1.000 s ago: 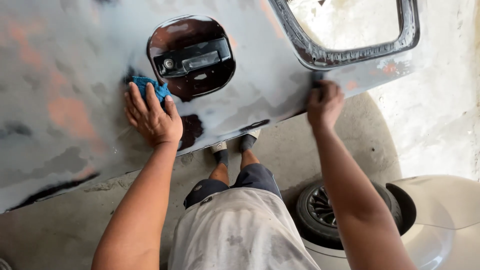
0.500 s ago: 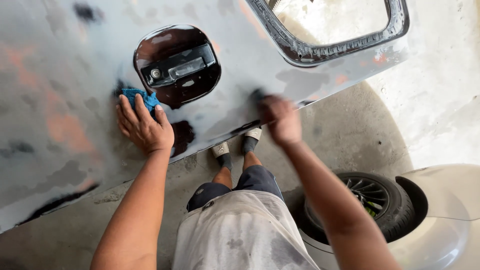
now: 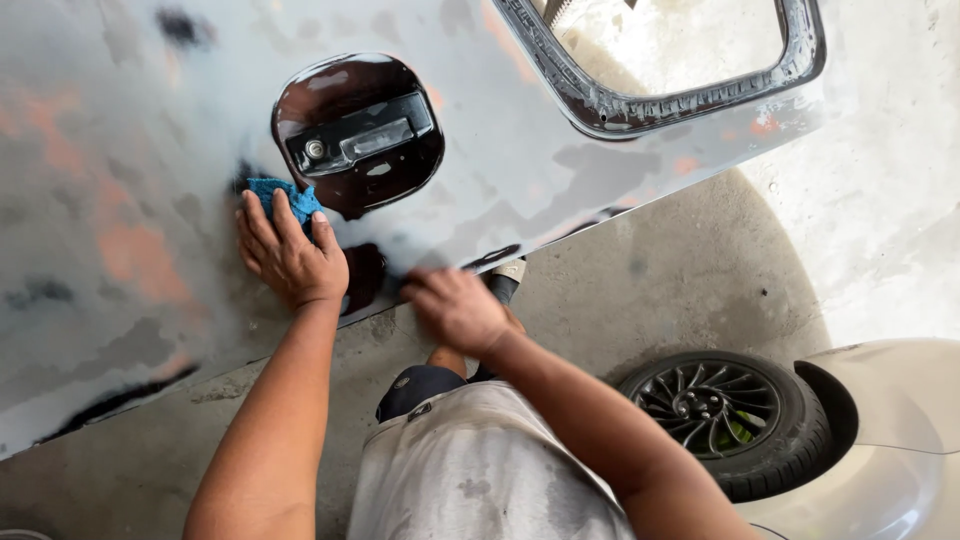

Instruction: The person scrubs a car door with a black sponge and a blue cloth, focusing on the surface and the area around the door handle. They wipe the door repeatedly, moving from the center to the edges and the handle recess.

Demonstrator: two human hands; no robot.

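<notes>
Left hand pressing a blue cloth flat against the sanded grey car panel, right hand blurred at the panel's lower edge, its grip impossible to tell.

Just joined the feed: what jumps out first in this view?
A large grey sanded car panel with orange patches fills the top, with a dark glossy recess at its centre. The left hand presses a blue cloth beside that recess; the right hand is blurred at the panel's lower edge. A black wheel sits lower right.
</notes>
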